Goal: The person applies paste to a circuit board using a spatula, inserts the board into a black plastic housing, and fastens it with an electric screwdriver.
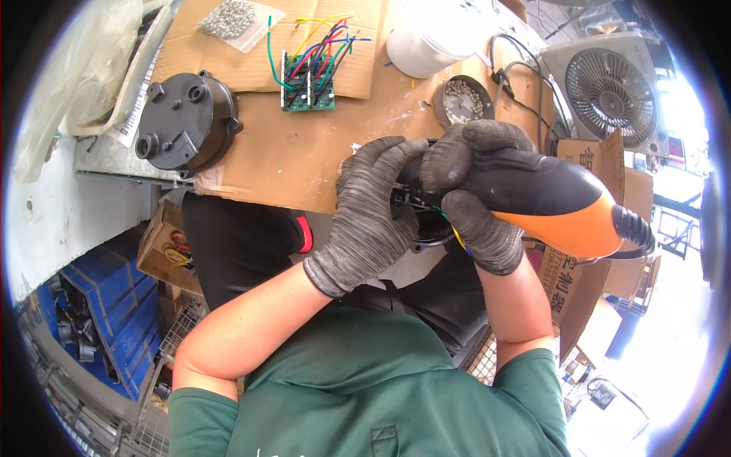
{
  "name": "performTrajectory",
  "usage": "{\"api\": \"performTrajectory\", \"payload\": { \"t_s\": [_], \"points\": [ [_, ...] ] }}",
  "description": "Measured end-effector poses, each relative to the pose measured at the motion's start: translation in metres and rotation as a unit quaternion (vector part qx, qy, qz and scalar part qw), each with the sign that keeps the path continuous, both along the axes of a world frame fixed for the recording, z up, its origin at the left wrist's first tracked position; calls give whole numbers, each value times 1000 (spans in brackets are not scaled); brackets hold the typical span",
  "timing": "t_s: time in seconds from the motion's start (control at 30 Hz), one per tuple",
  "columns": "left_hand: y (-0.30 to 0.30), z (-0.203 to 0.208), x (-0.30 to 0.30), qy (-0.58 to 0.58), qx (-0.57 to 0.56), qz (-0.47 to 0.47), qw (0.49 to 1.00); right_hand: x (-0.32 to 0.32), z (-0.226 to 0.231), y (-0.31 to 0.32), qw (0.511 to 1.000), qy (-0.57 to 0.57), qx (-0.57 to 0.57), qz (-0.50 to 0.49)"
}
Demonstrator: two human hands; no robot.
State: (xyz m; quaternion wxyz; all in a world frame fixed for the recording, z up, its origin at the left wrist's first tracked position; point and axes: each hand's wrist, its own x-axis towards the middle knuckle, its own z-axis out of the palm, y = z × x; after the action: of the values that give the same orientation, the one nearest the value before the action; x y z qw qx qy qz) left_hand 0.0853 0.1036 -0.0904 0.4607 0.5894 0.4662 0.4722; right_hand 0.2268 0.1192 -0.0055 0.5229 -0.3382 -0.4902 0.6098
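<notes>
My right hand [487,232], in a grey knit glove, is closed round the front of an orange and black corded power tool [548,186]. The tool lies sideways, its cord end pointing right, and its tip is hidden by my fingers. My left hand [373,206], gloved alike, grips a dark housing [432,228] at the table's near edge, above my lap. Parts of the housing show between my hands, and a yellow-green wire [457,234] comes out beside my right thumb. What the tool's tip touches cannot be seen.
A black round cover [186,122] lies on the cardboard-covered table [282,164] at left. Further back are a green circuit board [308,84] with coloured wires, a bag of screws [231,19], a white tub [426,46] and a dish of small parts [464,99]. A fan [613,87] stands at right.
</notes>
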Motion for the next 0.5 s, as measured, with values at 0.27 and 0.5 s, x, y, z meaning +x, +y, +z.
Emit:
{"api": "performTrajectory", "payload": {
  "t_s": [0.27,0.5],
  "points": [
    [1,-2,3,-61,-57,-19,996,4,16,-3,996,-66,-52,4],
    [3,-10,2,-32,4,-24,999,9,13,4,993,-111,-35,35]
  ]
}}
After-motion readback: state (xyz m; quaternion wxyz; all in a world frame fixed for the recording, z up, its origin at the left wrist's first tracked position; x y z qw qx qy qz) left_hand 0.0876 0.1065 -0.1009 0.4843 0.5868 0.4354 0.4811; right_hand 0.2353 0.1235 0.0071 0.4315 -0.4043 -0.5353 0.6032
